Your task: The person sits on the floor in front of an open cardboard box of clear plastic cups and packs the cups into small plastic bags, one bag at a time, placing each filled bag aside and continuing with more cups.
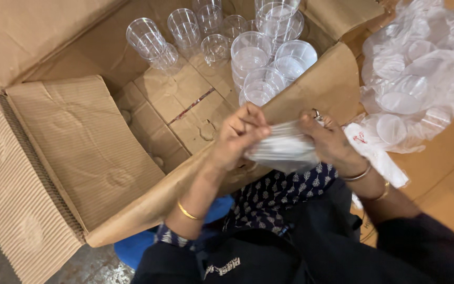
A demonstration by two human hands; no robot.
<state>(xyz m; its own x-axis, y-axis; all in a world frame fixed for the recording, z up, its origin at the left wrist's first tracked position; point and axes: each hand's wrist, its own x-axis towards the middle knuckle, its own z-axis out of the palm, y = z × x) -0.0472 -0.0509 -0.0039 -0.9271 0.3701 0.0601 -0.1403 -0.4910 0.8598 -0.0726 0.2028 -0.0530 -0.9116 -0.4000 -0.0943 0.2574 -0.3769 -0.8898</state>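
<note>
Bent forearms, 2 hands, left [237,138] and right [328,141], pinching apparently a clear plastic sleeve [285,148] above the cardboard box [80,142].

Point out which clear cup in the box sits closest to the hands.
The front cup of the cluster, just above the left hand, near the box's front wall. The other cups stand farther back.

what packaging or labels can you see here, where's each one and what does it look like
Cardboard box: centre and left, open, brown, flaps spread, clear plastic cups standing inside.
Plastic sleeve: between left hand and right hand, thin, clear-white, crumpled.
Plastic bags: upper right, heaped, translucent, cups inside.
White wrapper: beside the right wrist, small red mark.
Clothing label: bottom centre, white print on dark fabric.
</note>
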